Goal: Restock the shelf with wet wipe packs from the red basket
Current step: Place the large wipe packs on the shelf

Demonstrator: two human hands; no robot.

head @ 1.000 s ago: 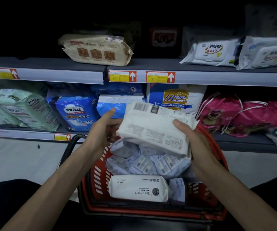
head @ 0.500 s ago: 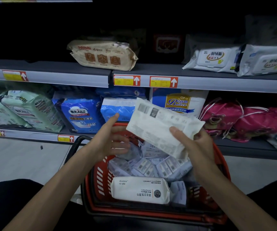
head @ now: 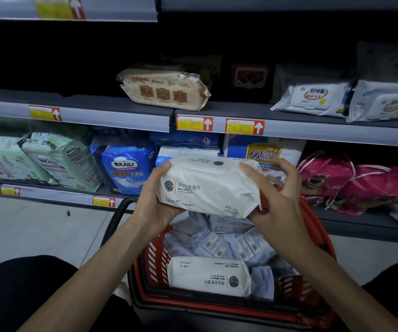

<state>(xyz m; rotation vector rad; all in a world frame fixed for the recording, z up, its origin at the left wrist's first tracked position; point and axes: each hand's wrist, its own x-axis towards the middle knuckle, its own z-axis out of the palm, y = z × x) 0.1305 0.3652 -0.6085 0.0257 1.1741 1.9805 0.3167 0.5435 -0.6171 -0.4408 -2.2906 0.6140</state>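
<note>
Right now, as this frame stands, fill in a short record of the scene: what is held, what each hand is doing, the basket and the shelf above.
held item: white wet wipe pack, printed side up, above the basket
left hand: grips the pack's left end
right hand: grips the pack's right end
red basket: holds a second white pack and small packets
upper shelf: beige pack lying flat, bare space to its left

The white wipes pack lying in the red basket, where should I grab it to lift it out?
The white wipes pack lies flat, label up, with nothing on top, and its left end sits close to the wall of the red basket. So come from above and grip it across its middle, thumb on the near long edge and fingers on the far one.
</note>
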